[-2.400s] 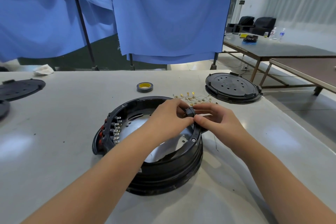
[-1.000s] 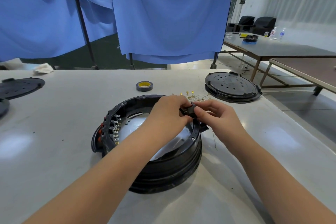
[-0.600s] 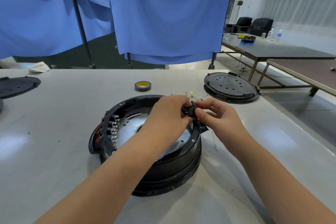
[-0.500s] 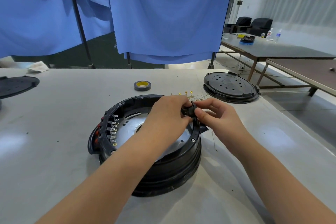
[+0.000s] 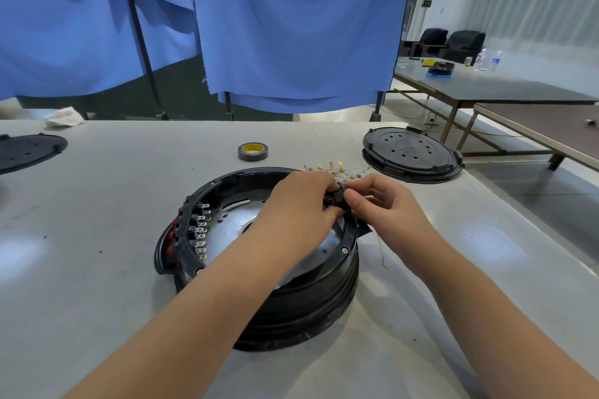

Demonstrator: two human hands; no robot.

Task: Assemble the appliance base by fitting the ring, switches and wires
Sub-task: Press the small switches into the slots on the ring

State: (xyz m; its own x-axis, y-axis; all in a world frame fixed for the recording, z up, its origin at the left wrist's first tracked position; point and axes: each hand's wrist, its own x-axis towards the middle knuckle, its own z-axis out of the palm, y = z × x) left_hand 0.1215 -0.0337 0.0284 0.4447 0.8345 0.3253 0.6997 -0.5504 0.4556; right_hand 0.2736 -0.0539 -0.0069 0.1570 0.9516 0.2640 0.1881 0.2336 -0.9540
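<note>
At the far rim of the black appliance base (image 5: 259, 285), head view: left hand (image 5: 298, 204) and right hand (image 5: 385, 207) still pinch the small black switch (image 5: 337, 196), barely shifted; seating appears unfinished.

- grey table (image 5: 97, 269);
- black appliance base (image 5: 291, 301) under both hands;
- tape roll (image 5: 252, 151), wires (image 5: 337, 168) beyond them;
- round black lid (image 5: 410, 154) right of them;
- another lid (image 5: 26, 152) far left.

Both bare forearms reach in from the near edge and converge toward the middle. The left hand (image 5: 299, 204) and right hand (image 5: 385, 207) meet fingertip to fingertip, fingers curled, together pinching a small black switch (image 5: 335, 199) between them.
</note>
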